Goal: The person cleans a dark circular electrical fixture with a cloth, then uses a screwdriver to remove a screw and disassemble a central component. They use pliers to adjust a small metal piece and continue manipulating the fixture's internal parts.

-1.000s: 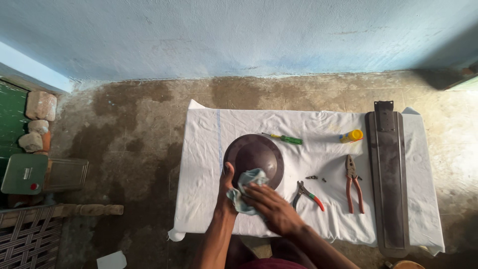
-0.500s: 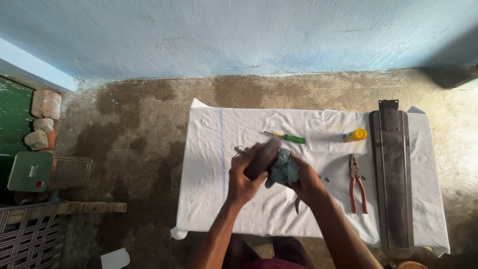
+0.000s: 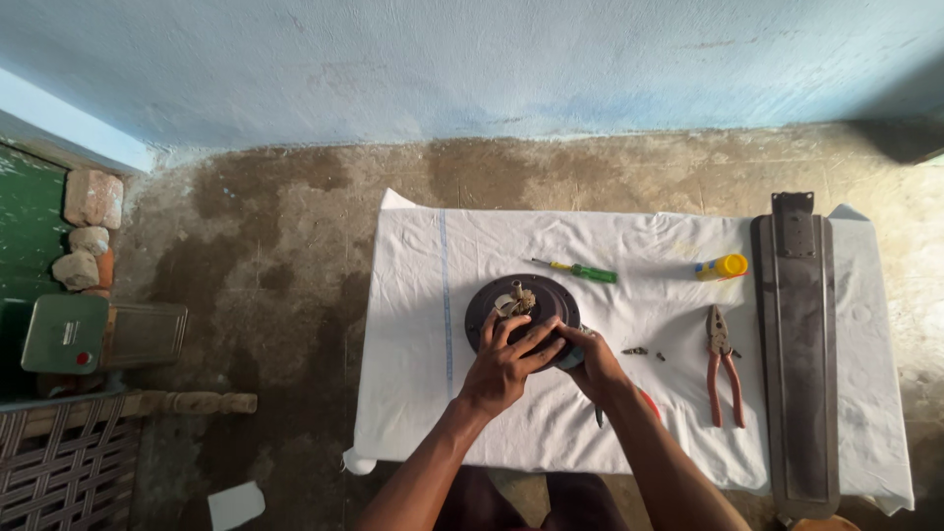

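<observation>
A dark round fan motor (image 3: pixel 497 297) lies flat on the white cloth (image 3: pixel 413 324), with its shaft and a tuft of wires facing up. My left hand (image 3: pixel 506 362) rests over its near half, fingers spread across the top. At the motor's right rim my right hand (image 3: pixel 590 359) grips the edge, and a bit of blue-grey rag shows by its fingers. Both forearms reach in from the bottom of the view.
On the cloth lie a green-handled screwdriver (image 3: pixel 580 269), a yellow piece (image 3: pixel 723 266), red-handled pliers (image 3: pixel 723 362), small screws (image 3: pixel 644 351) and a long dark fan blade (image 3: pixel 796 354). Bricks (image 3: pixel 93 197) and a green metal box (image 3: pixel 64 334) stand at the left.
The motor lay dome up while a rag was rubbed on it, then was lifted on edge; now it lies flat with the shaft side up, both hands on it.
</observation>
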